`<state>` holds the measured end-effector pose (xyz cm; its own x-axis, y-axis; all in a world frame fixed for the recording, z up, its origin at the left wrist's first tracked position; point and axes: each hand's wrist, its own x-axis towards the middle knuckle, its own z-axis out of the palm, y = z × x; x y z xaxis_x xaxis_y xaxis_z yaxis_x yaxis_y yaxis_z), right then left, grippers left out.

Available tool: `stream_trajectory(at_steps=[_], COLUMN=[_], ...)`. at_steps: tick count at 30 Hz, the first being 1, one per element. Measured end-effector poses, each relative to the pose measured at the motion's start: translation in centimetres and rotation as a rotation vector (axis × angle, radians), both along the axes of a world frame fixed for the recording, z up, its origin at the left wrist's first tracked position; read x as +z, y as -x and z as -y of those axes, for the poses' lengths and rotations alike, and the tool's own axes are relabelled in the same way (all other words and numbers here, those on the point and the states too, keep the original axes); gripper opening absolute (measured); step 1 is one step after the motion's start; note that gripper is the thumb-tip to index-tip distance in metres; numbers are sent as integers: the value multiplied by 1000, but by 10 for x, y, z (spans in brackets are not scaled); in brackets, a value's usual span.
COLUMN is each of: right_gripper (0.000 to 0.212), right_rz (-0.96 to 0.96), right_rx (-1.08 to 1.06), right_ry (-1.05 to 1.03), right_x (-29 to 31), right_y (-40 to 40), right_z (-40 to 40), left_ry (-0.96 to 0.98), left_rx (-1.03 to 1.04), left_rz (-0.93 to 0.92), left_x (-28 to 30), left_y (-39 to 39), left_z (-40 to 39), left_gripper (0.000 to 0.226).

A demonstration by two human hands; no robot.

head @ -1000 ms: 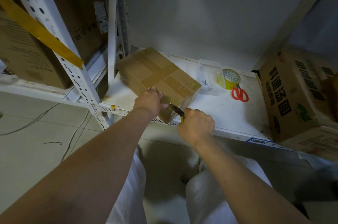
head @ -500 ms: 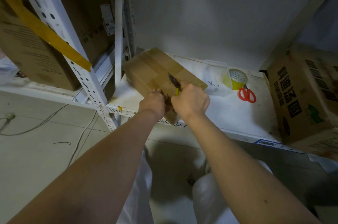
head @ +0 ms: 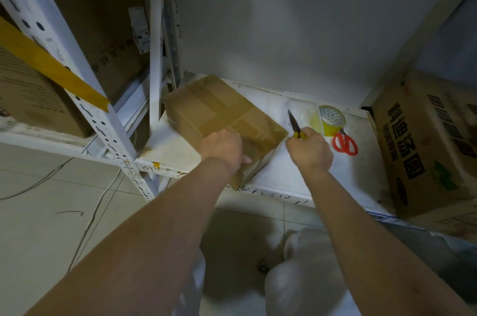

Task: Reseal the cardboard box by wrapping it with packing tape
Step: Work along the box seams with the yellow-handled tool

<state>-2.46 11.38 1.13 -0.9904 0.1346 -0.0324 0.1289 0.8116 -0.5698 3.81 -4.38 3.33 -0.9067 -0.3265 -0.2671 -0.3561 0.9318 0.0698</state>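
Grip of the right hand [head: 309, 151]: fingers curled around the yellow handle of a small dark-bladed cutting tool [head: 296, 125], its point tipped up and away from the person, just beside the right-hand corner of the brown cardboard box [head: 219, 119]. Grip of the left hand [head: 223, 147]: palm down over the near top edge of the box, fingers bent over that edge and a thumb tip showing on the near side face. The box, banded with glossy brown packing tape across its top, lies at an angle on the white shelf [head: 289, 176], its near corner reaching the shelf's front edge. Behind the right hand stands a yellow roll of tape [head: 331, 119], with a clear plastic container [head: 305, 109] just to its left and red-handled scissors [head: 345, 144] just beside it. A large printed cardboard carton [head: 428, 145] occupies the right end of the shelf. White perforated rack uprights [head: 103, 119], one crossed by a strip of yellow tape [head: 51, 67], stand at left.
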Motion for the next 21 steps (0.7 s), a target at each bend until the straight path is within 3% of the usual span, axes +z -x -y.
stream_trajectory(at_steps=[10,18,21], right_gripper=[29,17,26], right_rz=[98,245,240], right_rx=[-30,-47,-78], right_ry=[-258,-190,-131], right_x=[-15,-22,-23], right_y=[69,69,66], right_z=[-33,-38,-39], left_ry=[73,110,110], left_rx=[-58,-69,-60], left_rz=[112,133,132], left_x=[12,12,12], left_y=[26,28,25], left_z=[-5,-6,-6], left_gripper=[52,54,52])
